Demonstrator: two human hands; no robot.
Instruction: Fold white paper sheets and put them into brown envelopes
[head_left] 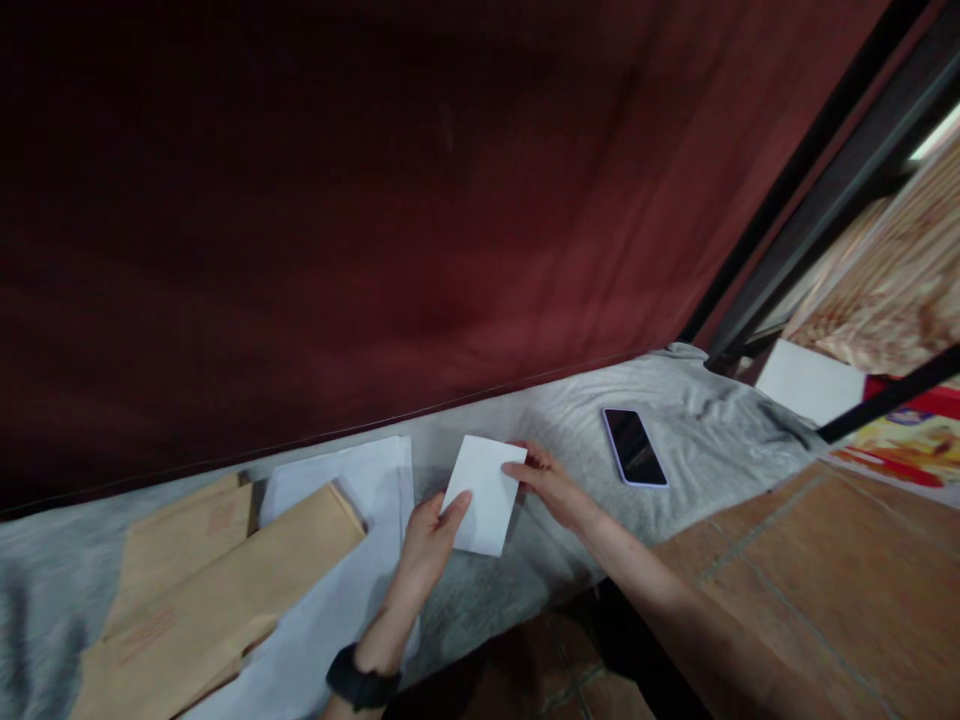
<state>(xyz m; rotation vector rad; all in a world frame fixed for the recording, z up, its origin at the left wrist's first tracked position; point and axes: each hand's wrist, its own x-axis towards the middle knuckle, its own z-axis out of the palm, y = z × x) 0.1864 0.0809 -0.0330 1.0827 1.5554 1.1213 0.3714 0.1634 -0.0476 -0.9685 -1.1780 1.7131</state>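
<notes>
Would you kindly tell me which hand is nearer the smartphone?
Right. The right hand holds the white paper on the side toward the smartphone; the left hand is farther, at the opposite side.

Small paper [485, 490] plain white. Envelopes [240, 570] tan-brown, faint reddish print. Large sheets [384, 500] under them bluish white. Cloth [716, 430] mottled grey. Phone [635, 448]: black screen, lavender rim. Wristband [361, 684] black. Wall panel [450, 230] deep maroon, near-black toward left. Floor tiles [840, 560] terracotta, greyish joints. Packaging [904, 440] at right red and yellow, blue-purple patch.
</notes>
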